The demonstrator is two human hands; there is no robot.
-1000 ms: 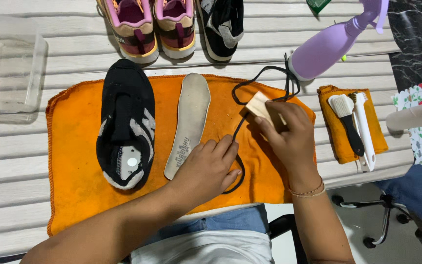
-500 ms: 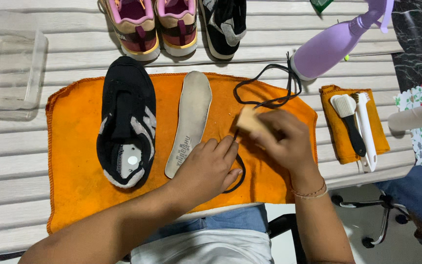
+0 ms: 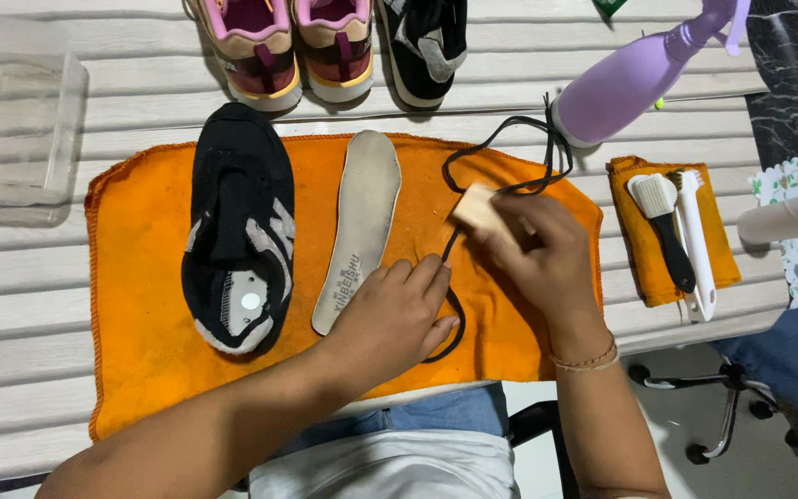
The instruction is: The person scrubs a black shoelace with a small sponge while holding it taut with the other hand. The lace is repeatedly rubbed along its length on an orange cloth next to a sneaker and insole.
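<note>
A black shoe (image 3: 237,228) and a grey insole (image 3: 360,222) lie side by side on an orange towel (image 3: 150,351). A black shoelace (image 3: 501,152) loops across the towel's right part. My left hand (image 3: 397,314) presses the lace down near the towel's front. My right hand (image 3: 547,257) grips a small wooden brush (image 3: 477,211) and holds it against the lace just above my left hand.
A clear plastic tub (image 3: 16,129) sits at the left. A pink pair of shoes (image 3: 293,42) and another black shoe (image 3: 427,42) stand at the back. A purple spray bottle (image 3: 634,79) lies at the right, beside a small orange cloth (image 3: 634,249) holding two brushes (image 3: 681,231).
My right hand has slid the wooden brush down and leftward along the lace. My left hand has stayed pressed on the lace.
</note>
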